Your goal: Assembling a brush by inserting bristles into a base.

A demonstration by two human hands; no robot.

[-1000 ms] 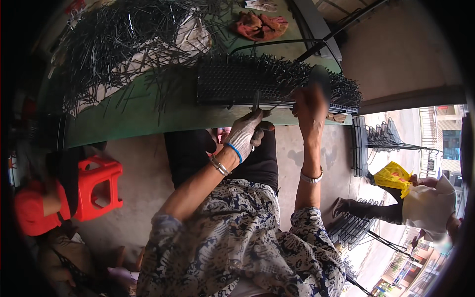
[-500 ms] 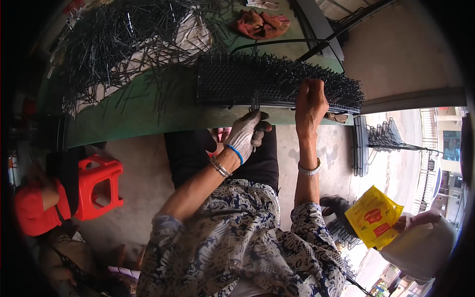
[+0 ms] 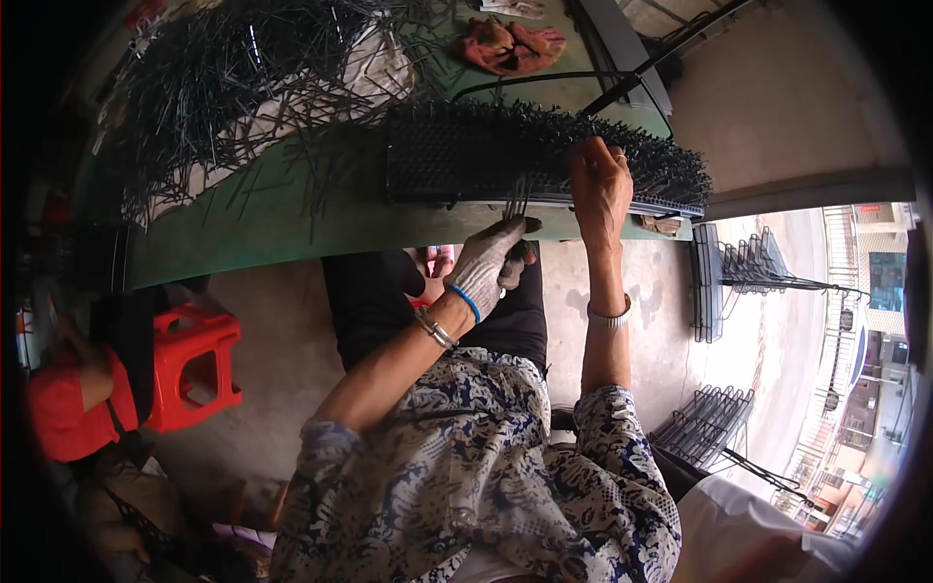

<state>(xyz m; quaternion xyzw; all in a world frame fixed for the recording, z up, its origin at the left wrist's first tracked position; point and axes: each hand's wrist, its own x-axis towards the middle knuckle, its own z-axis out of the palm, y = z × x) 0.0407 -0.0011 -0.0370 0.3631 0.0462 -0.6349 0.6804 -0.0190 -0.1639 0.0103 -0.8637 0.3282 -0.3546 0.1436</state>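
A long black perforated block [image 3: 457, 160] lies along the near edge of the green table [image 3: 292, 219]. Short black rods stand up densely along its far and right part, while the holes at its left front are bare. In a pale knit glove, my left hand [image 3: 488, 257] is closed around a small bunch of thin dark rods [image 3: 517, 199], which point up toward the block's front. My bare right hand [image 3: 601, 189] is over the block's right half, fingers pinched; whatever is between them is hidden.
A big heap of loose black rods [image 3: 233, 87] lies on pale cloth at the table's left. Behind the block are a reddish cloth [image 3: 510, 47] and a black cable. A red stool [image 3: 194, 369] and a person in red are at left; wire racks [image 3: 708, 423] stand right.
My right hand has shifted slightly left and away from me, over the block. My left hand's rods show more clearly. The person with the yellow bag has moved nearer; the bag is out of view.
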